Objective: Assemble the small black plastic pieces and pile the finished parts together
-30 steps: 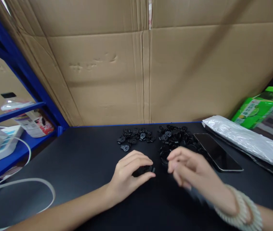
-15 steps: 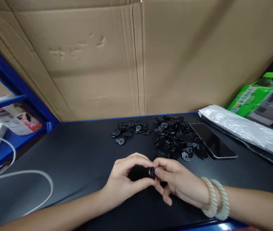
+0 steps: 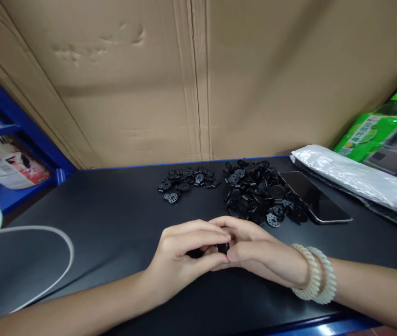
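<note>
Between the fingertips of both hands is a small black part (image 3: 223, 248), mostly covered by the fingers. My left hand (image 3: 184, 261) pinches it from the left with thumb and fingers. From the right, my right hand (image 3: 261, 252), with two coiled bands at its wrist, has its thumb against the part and its fingers curled behind. Beyond the hands lie a smaller pile of black parts (image 3: 184, 183) and, to its right, a larger pile of black round parts (image 3: 254, 193). A few pieces show a ring of holes.
A phone (image 3: 313, 196) lies right of the larger pile, beside a silvery plastic package (image 3: 355, 175). Behind it leans a green bottle (image 3: 366, 133). Cardboard (image 3: 131, 93) stands at the back. A white cable (image 3: 68, 247) loops over the black table (image 3: 107, 205) at left.
My hands have come closer together, and the right fingers have curled in behind the black part, which is now more covered. The camera view has shifted slightly.
</note>
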`<control>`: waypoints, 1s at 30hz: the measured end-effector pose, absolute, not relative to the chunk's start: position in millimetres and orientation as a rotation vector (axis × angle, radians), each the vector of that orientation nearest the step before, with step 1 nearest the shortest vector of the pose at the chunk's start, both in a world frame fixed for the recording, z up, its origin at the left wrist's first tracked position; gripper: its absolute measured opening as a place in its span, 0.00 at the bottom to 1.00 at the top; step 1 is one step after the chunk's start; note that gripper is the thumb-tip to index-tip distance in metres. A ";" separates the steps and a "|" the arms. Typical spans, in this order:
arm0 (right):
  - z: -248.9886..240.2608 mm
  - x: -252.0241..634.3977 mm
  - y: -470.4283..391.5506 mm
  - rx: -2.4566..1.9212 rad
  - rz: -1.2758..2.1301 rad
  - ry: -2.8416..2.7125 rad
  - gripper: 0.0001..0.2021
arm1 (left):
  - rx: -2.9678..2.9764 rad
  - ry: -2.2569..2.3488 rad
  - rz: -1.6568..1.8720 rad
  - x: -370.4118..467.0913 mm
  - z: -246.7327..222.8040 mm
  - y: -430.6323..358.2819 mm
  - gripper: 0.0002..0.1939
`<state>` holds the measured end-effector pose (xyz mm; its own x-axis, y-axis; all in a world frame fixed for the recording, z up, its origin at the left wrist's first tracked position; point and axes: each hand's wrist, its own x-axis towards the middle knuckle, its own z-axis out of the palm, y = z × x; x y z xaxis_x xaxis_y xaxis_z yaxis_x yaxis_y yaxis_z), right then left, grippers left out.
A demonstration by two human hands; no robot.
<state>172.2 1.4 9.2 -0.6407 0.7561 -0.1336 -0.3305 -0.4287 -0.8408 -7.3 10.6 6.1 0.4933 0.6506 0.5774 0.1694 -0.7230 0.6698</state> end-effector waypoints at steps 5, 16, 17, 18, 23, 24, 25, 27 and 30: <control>8.8 172.1 3.0 -0.637 2.148 -1.119 0.19 | 2.239 0.654 1.157 -7.5 6.6 10.1 0.12; 8.4 172.7 7.4 -0.596 2.208 -1.153 0.20 | 2.275 0.686 1.180 -5.1 3.3 9.7 0.10; 7.9 172.3 7.3 -0.602 2.207 -1.162 0.20 | 2.269 0.681 1.170 -4.9 3.0 9.4 0.10; 7.1 171.8 7.2 -0.607 2.204 -1.170 0.19 | 2.259 0.676 1.154 -4.7 2.8 9.1 0.09; 1.7 169.0 7.0 -0.598 2.165 -1.231 0.18 | 2.200 0.638 1.094 -4.1 1.6 9.1 0.10; 0.7 168.6 7.1 -0.600 2.157 -1.243 0.18 | 2.194 0.638 1.097 -4.1 1.4 9.4 0.10; 0.0 168.4 7.1 -0.602 2.150 -1.255 0.17 | 2.191 0.639 1.102 -4.0 1.3 9.8 0.11; -0.7 168.4 7.3 -0.602 2.139 -1.268 0.16 | 2.190 0.637 1.114 -3.7 1.4 10.5 0.11; -0.9 168.9 7.6 -0.586 2.139 -1.272 0.16 | 2.193 0.627 1.101 -3.3 2.0 11.1 0.10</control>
